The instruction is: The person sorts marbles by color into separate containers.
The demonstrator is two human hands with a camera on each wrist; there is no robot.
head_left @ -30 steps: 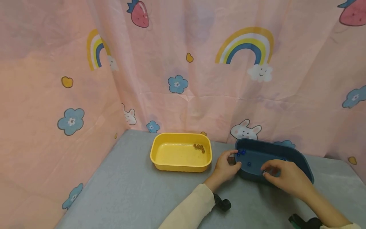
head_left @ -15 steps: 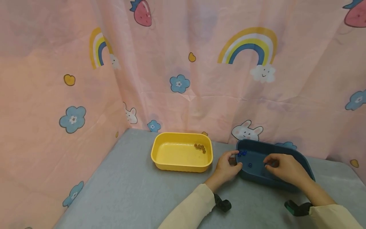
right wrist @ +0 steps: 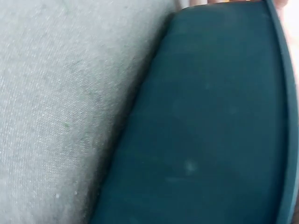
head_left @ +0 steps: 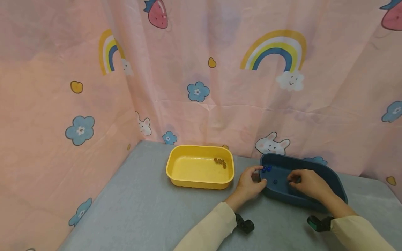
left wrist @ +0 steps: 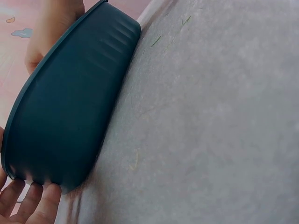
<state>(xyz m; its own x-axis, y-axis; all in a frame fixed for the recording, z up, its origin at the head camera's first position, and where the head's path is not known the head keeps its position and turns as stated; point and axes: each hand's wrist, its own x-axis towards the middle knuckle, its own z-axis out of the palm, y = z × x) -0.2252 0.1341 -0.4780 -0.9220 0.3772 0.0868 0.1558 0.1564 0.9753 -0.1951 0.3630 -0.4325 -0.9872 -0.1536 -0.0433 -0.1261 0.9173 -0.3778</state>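
A dark blue tray [head_left: 301, 200] stands at the right of the table in the head view. My left hand [head_left: 249, 183] grips its left end, fingertips [left wrist: 49, 203] against the outer wall in the left wrist view. Several small blue beads [head_left: 267, 168] lie in the tray's left corner, and a single dark bead [head_left: 275, 181] sits nearer its middle. Over the inside of the tray is my right hand [head_left: 309, 183], fingers bent with thumb and index tips close together. Whether a bead is between them is too small to tell. The right wrist view shows mostly the tray's outer wall [right wrist: 201, 116].
Left of the hands stands a yellow tray [head_left: 198, 184], with several amber beads [head_left: 220, 162] in its back right corner. Both trays are on a grey cloth-covered table [head_left: 132, 209]. A pink patterned curtain [head_left: 176, 115] hangs behind and to the left.
From over the dark tray's front rim, where a small bead shows at its fingertips, my right hand has moved further into the tray. The left hand keeps its grip. The view has shifted slightly.
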